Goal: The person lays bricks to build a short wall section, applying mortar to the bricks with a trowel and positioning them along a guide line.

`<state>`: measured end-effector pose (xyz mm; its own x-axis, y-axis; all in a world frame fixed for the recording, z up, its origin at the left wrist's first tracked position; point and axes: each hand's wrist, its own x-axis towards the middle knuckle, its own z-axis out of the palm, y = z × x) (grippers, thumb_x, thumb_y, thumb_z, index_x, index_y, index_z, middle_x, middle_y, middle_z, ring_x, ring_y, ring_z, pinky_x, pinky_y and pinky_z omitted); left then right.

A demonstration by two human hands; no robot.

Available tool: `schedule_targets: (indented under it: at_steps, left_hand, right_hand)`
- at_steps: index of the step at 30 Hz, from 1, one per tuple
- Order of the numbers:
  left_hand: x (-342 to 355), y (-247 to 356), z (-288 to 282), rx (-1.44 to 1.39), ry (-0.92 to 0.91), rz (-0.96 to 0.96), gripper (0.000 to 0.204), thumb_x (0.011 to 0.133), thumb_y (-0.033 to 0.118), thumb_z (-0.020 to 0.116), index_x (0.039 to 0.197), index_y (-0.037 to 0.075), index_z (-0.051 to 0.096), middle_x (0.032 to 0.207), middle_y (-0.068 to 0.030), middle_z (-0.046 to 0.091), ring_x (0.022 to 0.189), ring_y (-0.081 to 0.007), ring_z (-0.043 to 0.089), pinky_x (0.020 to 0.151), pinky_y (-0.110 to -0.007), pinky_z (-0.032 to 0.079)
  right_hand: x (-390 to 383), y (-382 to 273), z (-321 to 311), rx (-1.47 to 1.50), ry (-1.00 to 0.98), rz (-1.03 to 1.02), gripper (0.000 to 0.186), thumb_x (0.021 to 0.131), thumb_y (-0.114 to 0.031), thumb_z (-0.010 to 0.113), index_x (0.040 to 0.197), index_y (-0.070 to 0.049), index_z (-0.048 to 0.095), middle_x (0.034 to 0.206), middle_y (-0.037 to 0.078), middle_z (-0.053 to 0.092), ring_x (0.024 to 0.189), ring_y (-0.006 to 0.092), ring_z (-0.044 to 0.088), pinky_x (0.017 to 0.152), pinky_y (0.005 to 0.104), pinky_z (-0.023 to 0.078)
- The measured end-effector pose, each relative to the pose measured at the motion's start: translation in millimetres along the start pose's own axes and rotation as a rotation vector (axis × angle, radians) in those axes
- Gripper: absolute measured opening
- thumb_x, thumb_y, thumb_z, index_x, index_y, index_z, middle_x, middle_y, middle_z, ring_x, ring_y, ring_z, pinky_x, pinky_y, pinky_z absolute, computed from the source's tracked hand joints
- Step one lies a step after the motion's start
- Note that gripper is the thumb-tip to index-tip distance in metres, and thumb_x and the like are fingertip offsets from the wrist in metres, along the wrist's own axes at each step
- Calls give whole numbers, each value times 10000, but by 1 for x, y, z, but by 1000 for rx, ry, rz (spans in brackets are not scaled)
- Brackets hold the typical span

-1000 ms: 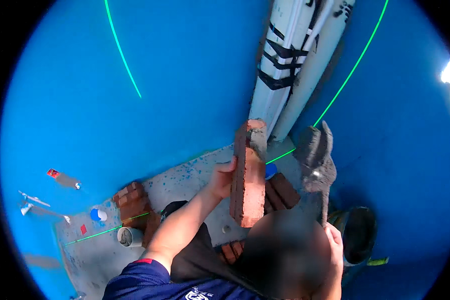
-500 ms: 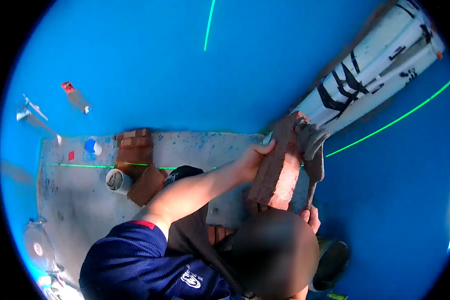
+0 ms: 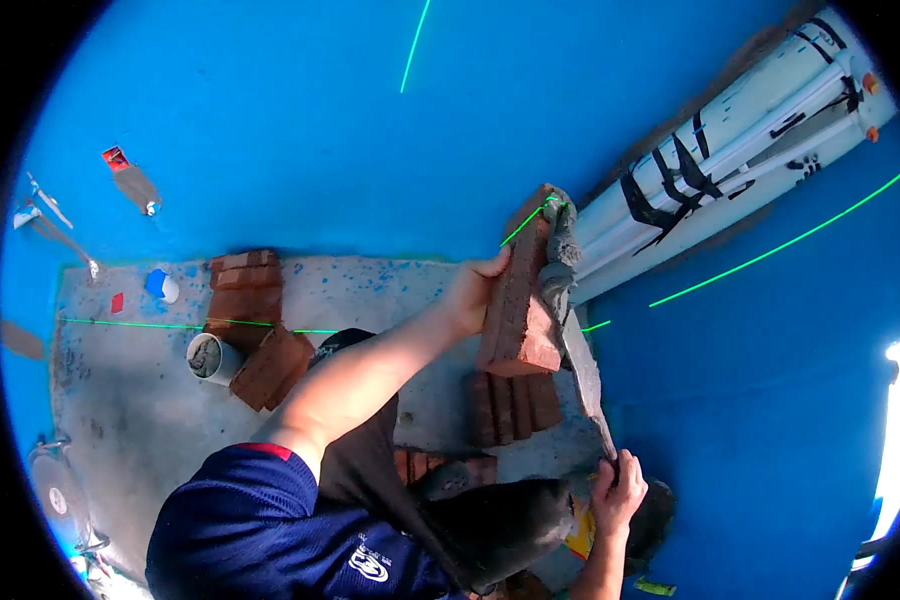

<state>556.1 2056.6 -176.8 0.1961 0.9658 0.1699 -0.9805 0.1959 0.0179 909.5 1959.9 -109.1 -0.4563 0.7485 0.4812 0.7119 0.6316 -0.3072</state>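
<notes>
My left hand (image 3: 475,292) grips a red brick (image 3: 515,328) held upright and tilted in front of the pipes. Lower right, my right hand (image 3: 618,493) is closed on the handle of a long grey trowel (image 3: 580,365), whose upper part lies along the brick’s right side. Grey mortar (image 3: 560,235) coats that side near the brick’s top, and a green laser line crosses the top.
Taped white pipes (image 3: 735,135) rise at the blue wall’s (image 3: 300,120) corner. On the speckled concrete floor (image 3: 130,370) sit stacked bricks (image 3: 245,280), more bricks (image 3: 518,410), a mortar-filled white container (image 3: 207,355) and a blue-and-white cup (image 3: 160,285). A dark bucket (image 3: 650,520) stands at lower right.
The trowel has come up against the brick’s right side, where mortar now sits at the top. Both hands stay closed on their items; the brick has risen, and the view has swung round.
</notes>
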Motion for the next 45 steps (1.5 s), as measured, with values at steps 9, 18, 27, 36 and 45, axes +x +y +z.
schedule_targets:
  at_steps: [9, 18, 27, 36, 45]
  left_hand:
    - [-1, 1, 5, 30, -40, -22, 402, 898, 337, 558, 1203, 77, 526, 1109, -84, 611, 1009, -257, 580, 892, -426, 443]
    - [-4, -15, 12, -24, -46, -85, 462, 902, 349, 551, 1280, 93, 480, 1202, -96, 562, 1093, -269, 532, 930, -455, 418]
    - [0, 8, 0, -83, -199, -68, 485, 925, 374, 489, 1292, 60, 442, 1227, -131, 549, 1106, -290, 543, 945, -472, 419]
    - [1, 16, 17, 185, 54, 90, 473, 919, 387, 499, 1258, 58, 480, 1208, -112, 558, 1089, -285, 549, 932, -470, 425]
    - [1, 7, 21, 256, 166, 292, 446, 916, 359, 514, 1246, 59, 495, 1190, -92, 575, 1093, -260, 548, 938, -440, 418]
  right_hand:
    - [15, -6, 31, 447, -64, 287, 253, 940, -282, 512, 962, -30, 517, 688, -21, 459, 574, 55, 421, 506, 205, 337]
    - [14, 1, 53, 197, -277, 138, 239, 890, -197, 556, 1032, -5, 539, 740, 102, 554, 645, 199, 533, 613, 310, 453]
    - [-7, -3, -1, 13, -323, 95, 197, 861, -93, 559, 1028, 12, 549, 744, 108, 553, 640, 217, 534, 596, 307, 439]
    - [8, -72, -29, 451, -212, 464, 214, 909, -79, 498, 1098, 8, 546, 814, 37, 556, 729, 95, 526, 634, 235, 441]
    - [29, -124, -13, -15, -386, 258, 302, 863, -71, 550, 1127, 70, 511, 960, 254, 584, 826, 417, 593, 711, 394, 500]
